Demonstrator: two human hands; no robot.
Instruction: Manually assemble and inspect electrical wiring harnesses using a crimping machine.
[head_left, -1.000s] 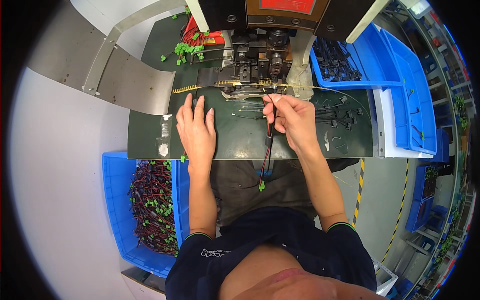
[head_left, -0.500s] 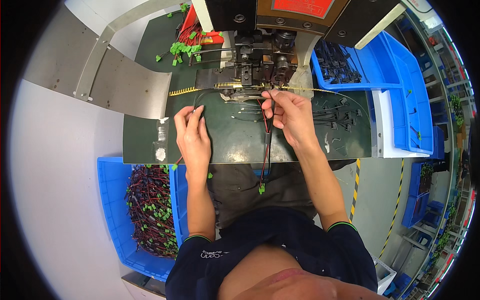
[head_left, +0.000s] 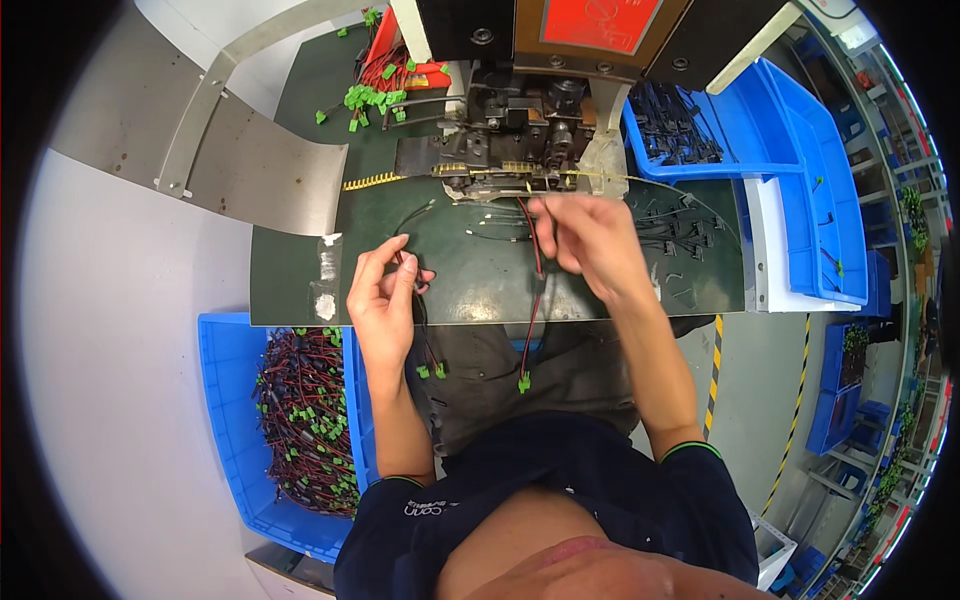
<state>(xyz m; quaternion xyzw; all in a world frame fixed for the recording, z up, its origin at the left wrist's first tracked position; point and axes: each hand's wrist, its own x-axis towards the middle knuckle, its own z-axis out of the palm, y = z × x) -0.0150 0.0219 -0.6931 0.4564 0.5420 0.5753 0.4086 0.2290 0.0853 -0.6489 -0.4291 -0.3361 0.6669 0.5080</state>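
Observation:
My left hand (head_left: 384, 290) is closed over the table's front left part, pinching a red-and-black wire lead (head_left: 420, 312). One dark end of that lead sticks up past the fingers, and two green connectors (head_left: 432, 371) dangle beyond the table edge. My right hand (head_left: 592, 240), slightly blurred, has its fingertips pinched at the front of the crimping press (head_left: 520, 130). Beside these fingers a second red-and-black wire lead (head_left: 535, 300) hangs from the press, its green connector (head_left: 524, 382) over my lap. The wire within the right fingertips is mostly hidden.
Black leads with connectors (head_left: 685, 228) lie right on the green table (head_left: 290, 275). A yellow terminal strip (head_left: 372, 181) feeds the press. Blue bins stand at right (head_left: 790, 150) and lower left (head_left: 225, 400), the latter full of leads. A red tray (head_left: 435, 76) is behind left.
My left hand has drawn back toward me, and its lead's green connectors now hang together below it. My right hand stays near the press. The press head sits slightly lower.

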